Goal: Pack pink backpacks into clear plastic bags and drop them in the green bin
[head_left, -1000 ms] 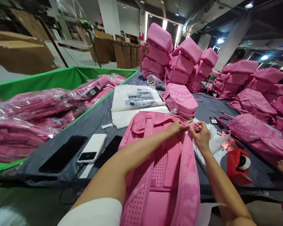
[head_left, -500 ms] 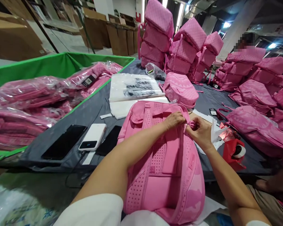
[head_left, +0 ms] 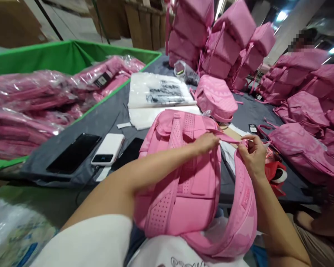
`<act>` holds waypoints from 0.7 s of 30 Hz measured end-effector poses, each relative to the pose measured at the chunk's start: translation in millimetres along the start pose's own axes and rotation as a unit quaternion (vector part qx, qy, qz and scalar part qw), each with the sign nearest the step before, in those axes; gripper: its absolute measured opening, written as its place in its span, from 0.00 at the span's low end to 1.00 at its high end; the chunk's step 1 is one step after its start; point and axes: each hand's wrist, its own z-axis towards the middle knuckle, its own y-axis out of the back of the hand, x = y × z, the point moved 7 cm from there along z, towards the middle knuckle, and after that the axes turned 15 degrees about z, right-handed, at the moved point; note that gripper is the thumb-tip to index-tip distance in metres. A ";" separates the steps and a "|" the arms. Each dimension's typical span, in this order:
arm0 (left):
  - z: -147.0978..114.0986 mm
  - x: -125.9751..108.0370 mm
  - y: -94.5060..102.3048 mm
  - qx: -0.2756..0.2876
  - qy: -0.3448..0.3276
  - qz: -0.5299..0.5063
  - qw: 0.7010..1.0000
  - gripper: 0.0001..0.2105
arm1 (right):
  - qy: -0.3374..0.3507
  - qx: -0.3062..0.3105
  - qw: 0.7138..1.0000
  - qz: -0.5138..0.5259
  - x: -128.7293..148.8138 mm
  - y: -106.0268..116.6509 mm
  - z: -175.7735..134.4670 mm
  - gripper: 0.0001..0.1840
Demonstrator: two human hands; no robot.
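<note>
Pinching narrow pink webbing [head_left: 228,138] b/w L hand [head_left: 207,142] and R hand [head_left: 252,152], on pink fabric backpack [head_left: 199,213] by grey cloth-covered desk [head_left: 105,122]; prob. midway, w/ perforated pink L strap [head_left: 161,209] flat, padded pink R strap [head_left: 243,200] looped out.

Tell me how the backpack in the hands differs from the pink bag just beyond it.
The held backpack shows its strapped back side; the farther bag shows a patterned side. The left hand and right hand hold webbing on the held backpack; no hand touches the farther bag. Both are pink.
</note>
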 end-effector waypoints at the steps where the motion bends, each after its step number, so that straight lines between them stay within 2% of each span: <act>1: -6.0 -8.1 11.0 -0.021 -0.020 0.017 0.999 0.09 | -0.020 0.015 1.000 0.007 -4.8 1.1 5.9 0.10; 4: -17.5 -20.8 41.2 -0.131 -0.045 0.053 0.989 0.13 | -0.059 0.072 0.994 0.053 -7.6 -7.8 21.7 0.13; 5: -16.7 -18.2 46.8 -0.157 -0.031 0.048 0.986 0.15 | -0.068 0.093 0.991 0.070 -5.0 -13.9 26.6 0.14; 6: -12.9 -11.8 48.3 -0.160 -0.004 0.033 0.987 0.15 | -0.076 0.112 0.987 0.085 -1.3 -20.3 31.7 0.15; 9: 3.0 18.5 38.6 -0.098 0.090 -0.022 0.991 0.07 | -0.086 0.154 0.979 0.100 12.9 -33.0 49.3 0.19; 11: 7.7 35.4 33.2 -0.065 0.122 -0.033 0.990 0.05 | -0.077 0.173 0.977 0.096 21.7 -34.6 62.0 0.22; 13: 6.7 44.6 32.7 -0.059 0.132 -0.028 0.989 0.05 | -0.065 0.198 0.974 0.092 27.6 -35.7 72.2 0.25; 15: 3.6 47.4 33.5 -0.061 0.147 -0.022 0.987 0.05 | -0.051 0.222 0.970 0.090 30.7 -40.3 78.2 0.26; 17: 2.6 44.3 33.3 -0.051 0.168 -0.007 0.984 0.09 | -0.034 0.241 0.966 0.085 31.8 -48.8 80.4 0.26; 19: 4.9 35.3 30.0 -0.010 0.172 0.012 0.985 0.12 | -0.010 0.248 0.966 0.076 30.4 -56.9 81.8 0.25; 21: 5.8 21.5 25.0 0.049 0.149 0.020 0.987 0.09 | 0.008 0.213 0.974 0.076 24.2 -56.4 87.6 0.24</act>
